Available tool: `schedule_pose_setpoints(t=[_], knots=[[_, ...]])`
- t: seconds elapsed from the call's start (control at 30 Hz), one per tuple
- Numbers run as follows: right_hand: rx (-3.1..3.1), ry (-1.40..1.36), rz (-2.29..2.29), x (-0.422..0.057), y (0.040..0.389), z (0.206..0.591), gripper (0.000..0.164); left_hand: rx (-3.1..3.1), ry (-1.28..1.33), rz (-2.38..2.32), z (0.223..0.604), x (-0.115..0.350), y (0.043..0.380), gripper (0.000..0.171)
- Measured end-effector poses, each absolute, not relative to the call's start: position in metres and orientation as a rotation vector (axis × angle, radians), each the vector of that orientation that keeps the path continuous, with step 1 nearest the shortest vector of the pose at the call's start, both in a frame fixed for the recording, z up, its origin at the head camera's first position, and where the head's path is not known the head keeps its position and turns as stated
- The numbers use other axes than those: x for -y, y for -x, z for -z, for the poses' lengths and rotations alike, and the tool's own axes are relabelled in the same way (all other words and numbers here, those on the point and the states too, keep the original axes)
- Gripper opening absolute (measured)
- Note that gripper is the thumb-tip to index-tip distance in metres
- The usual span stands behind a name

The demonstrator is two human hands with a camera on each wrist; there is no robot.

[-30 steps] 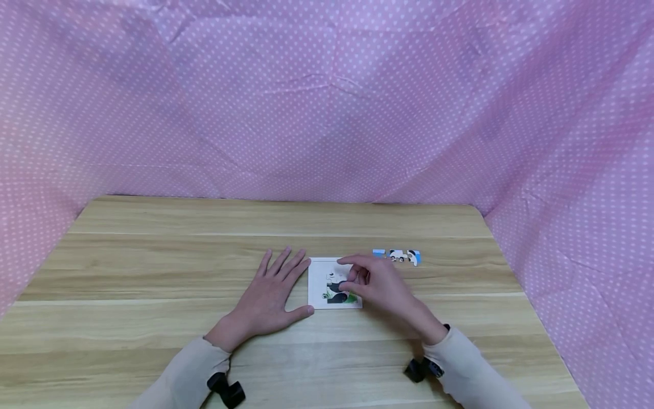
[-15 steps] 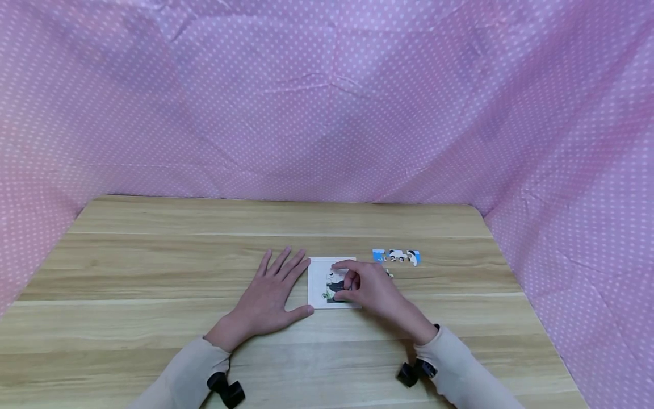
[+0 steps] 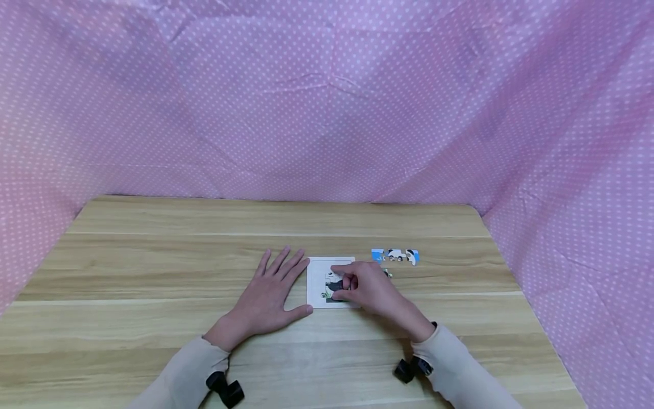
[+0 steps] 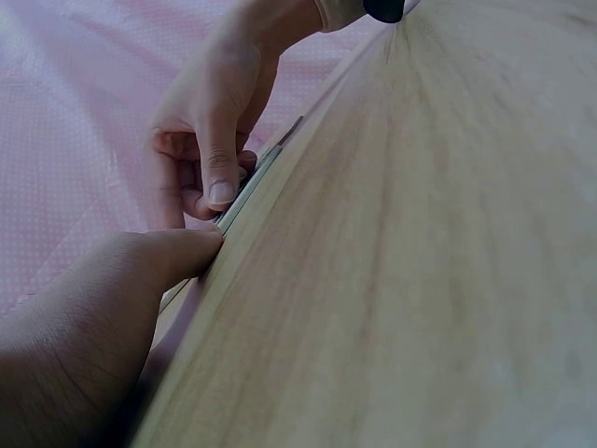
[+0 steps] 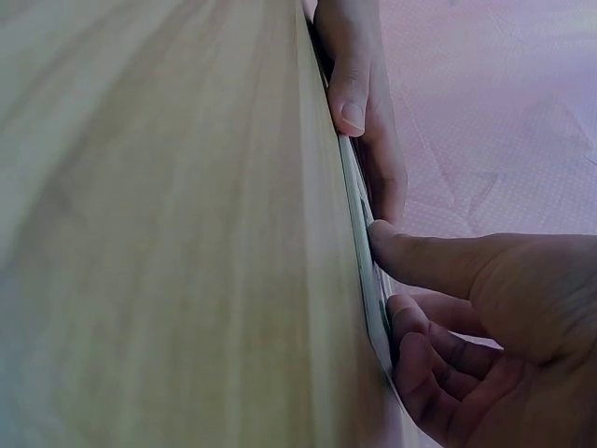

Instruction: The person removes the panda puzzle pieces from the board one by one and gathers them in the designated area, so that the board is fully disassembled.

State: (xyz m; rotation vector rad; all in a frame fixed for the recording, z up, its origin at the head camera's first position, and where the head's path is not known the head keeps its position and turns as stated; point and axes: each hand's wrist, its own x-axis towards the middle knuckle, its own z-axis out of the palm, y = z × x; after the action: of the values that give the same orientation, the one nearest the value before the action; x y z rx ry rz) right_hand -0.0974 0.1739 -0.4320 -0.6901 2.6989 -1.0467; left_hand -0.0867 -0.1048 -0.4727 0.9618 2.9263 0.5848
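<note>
In the head view a thin white puzzle board [image 3: 315,281] lies on the wooden table, with panda puzzle pieces [image 3: 333,286] in its middle. My left hand [image 3: 265,298] lies flat with fingers spread, its index finger and thumb touching the board's left edge. Over the board's right part is my right hand [image 3: 370,287]. Its thumb and index finger stand apart over the panda picture; the other fingers are curled. In the right wrist view the thumb [image 5: 420,257] touches the board [image 5: 366,257]. The picture's right part is hidden under this hand.
Behind the right hand several loose puzzle pieces lie in a row: a blue one [image 3: 377,255], a panda-face one [image 3: 395,254] and another black, white and blue one [image 3: 412,257]. A further piece [image 3: 388,273] shows partly beside the hand. A pink dotted cloth [image 3: 327,113] hangs behind the table.
My right hand has moved slightly left and lower over the board, uncovering more of the blue loose piece and the partly hidden one. The left hand has stayed at the board's edge.
</note>
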Motion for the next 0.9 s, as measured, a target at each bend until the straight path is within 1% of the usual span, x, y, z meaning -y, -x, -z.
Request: schedule_pose_setpoints(t=[0.17,0.33,0.5,0.9], knots=[[-2.707,0.729,1.042,-0.1741,0.0978,0.4306,0.048,-2.930,-0.967,-0.581,0.4728,0.1051,0.0871,0.101],[-2.694,0.688,1.042,-0.1737,0.0996,0.4300,0.045,-2.930,-0.971,-0.584,0.4732,0.1049,0.0872,0.101],[-2.668,0.631,1.053,-0.1737,0.1004,0.4289,0.046,-2.926,-0.967,-0.584,0.4727,0.1047,0.0870,0.101],[-2.664,0.645,1.116,-0.1742,0.0984,0.4289,0.053,-2.926,-0.967,-0.581,0.4736,0.1052,0.0883,0.102]])
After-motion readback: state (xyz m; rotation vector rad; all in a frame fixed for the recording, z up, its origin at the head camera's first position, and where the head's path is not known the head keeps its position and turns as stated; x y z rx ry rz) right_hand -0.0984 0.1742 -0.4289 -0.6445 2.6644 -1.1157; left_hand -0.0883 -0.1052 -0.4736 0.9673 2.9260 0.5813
